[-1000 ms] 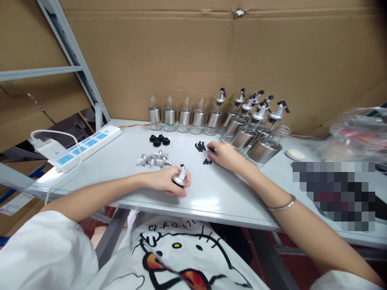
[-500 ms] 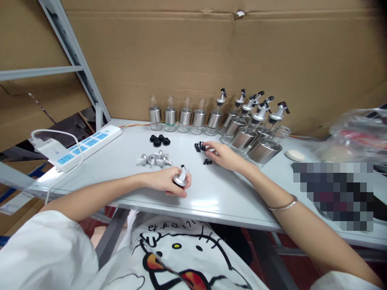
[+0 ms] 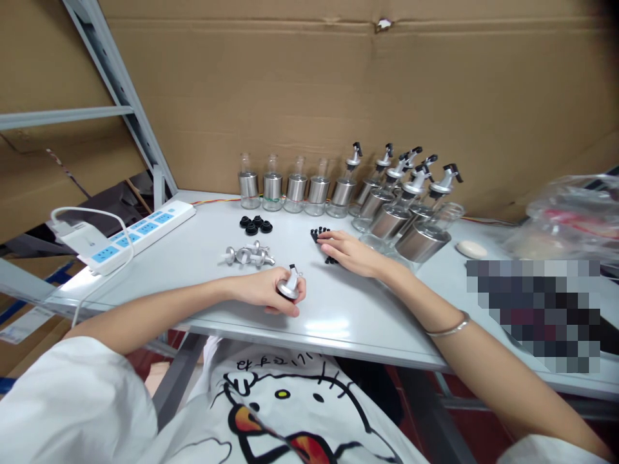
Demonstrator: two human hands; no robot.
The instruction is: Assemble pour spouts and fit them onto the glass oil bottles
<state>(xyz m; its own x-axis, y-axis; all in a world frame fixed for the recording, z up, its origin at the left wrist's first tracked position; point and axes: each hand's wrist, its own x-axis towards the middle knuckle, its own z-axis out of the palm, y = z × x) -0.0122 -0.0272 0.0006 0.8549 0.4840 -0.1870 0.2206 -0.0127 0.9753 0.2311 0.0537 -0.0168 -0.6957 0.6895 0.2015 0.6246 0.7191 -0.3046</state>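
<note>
My left hand [image 3: 268, 290] rests on the grey table [image 3: 203, 258], closed round a silver pourer cap [image 3: 290, 285] with its spout pointing up. My right hand [image 3: 351, 251] reaches forward, palm down, fingers over a cluster of small black plastic parts [image 3: 320, 233]; a few more black bits [image 3: 331, 260] lie under its near edge. I cannot see whether its fingertips pinch one. Left of it lie several silver pourer caps [image 3: 249, 254] and a group of black rubber rings [image 3: 255, 224].
A row of glass bottles with steel sleeves [image 3: 285, 190] lines the cardboard wall; those further right carry fitted pourers [image 3: 411, 187]. A white-and-blue power strip [image 3: 140, 232] lies at the left. A small oval white object [image 3: 471, 249] and a plastic bag [image 3: 570, 219] sit at the right.
My right hand has slid a little left and nearer, onto the black parts. My left hand and the cap have stayed put.
</note>
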